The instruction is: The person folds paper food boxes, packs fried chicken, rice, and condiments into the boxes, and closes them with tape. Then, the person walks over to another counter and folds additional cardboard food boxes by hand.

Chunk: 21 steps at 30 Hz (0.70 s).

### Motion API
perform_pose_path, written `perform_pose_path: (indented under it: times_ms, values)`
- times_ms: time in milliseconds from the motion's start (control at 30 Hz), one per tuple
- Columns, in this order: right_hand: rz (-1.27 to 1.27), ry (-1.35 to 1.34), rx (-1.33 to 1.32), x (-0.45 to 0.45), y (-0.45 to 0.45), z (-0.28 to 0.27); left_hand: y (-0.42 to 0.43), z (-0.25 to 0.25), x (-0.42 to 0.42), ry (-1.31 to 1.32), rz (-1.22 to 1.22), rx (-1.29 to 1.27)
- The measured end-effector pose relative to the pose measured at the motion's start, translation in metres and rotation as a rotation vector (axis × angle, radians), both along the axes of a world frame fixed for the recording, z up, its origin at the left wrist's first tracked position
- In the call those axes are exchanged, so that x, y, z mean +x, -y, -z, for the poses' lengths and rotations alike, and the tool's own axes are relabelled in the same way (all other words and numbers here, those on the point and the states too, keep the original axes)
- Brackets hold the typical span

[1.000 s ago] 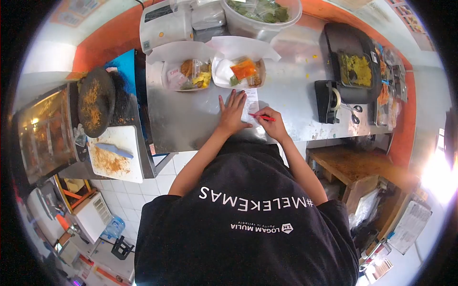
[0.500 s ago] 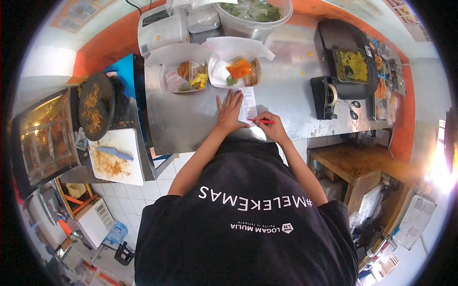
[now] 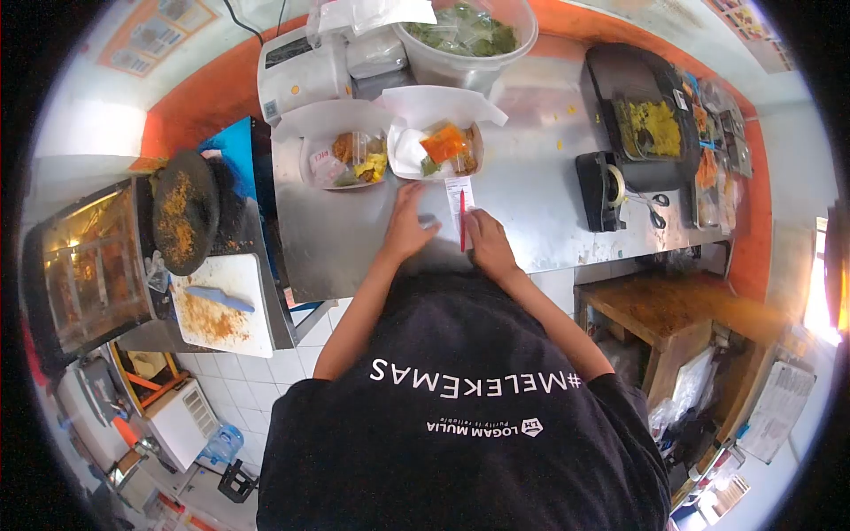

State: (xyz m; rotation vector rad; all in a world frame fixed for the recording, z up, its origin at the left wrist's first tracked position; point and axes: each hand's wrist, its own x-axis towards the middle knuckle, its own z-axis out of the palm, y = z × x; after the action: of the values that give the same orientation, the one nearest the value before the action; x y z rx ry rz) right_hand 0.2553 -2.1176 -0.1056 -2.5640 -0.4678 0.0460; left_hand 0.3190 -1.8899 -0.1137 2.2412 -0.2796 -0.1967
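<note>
On the metal counter, a red pen (image 3: 462,223) lies lengthwise along a narrow printed receipt (image 3: 459,187). My right hand (image 3: 491,241) is just right of the pen, fingers bent and apart from a grip, the tips close beside it; whether they touch it I cannot tell. To the left of the receipt, my left hand (image 3: 409,228) is open over the counter, thumb spread towards the paper, holding nothing. Beyond my hands sit two open white paper food boxes. The left box (image 3: 312,180) and right box (image 3: 412,174) contain food and small clear packets.
Behind the boxes stand a white printer (image 3: 305,84) and a tub of leaves (image 3: 509,66). A tape dispenser (image 3: 598,193), scissors (image 3: 657,214) and a container of yellow food (image 3: 651,128) are right. Left are a stone mortar (image 3: 183,212), cutting board (image 3: 239,332) and knife (image 3: 221,299).
The red pen has left my right hand's writing grip and now lies along the receipt. My left hand has lifted off the receipt's edge and shifted left.
</note>
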Motion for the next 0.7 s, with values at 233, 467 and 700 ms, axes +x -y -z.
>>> perform_pose_path:
  times_ms: [233, 467, 700]
  values:
    - [0.328, 0.232, 0.171, 0.089, 0.016, -0.057, -0.010, 0.002, 0.019, -0.057, -0.364, -0.345]
    - [0.212, -0.101, 0.305, 0.204, 0.049, -0.089, -0.001, 0.012, 0.039, -0.110, -0.199, -0.385]
    - [0.003, -0.085, -0.153, 0.162, 0.110, -0.088, 0.034, -0.119, 0.077, 0.383, 0.025, -0.078]
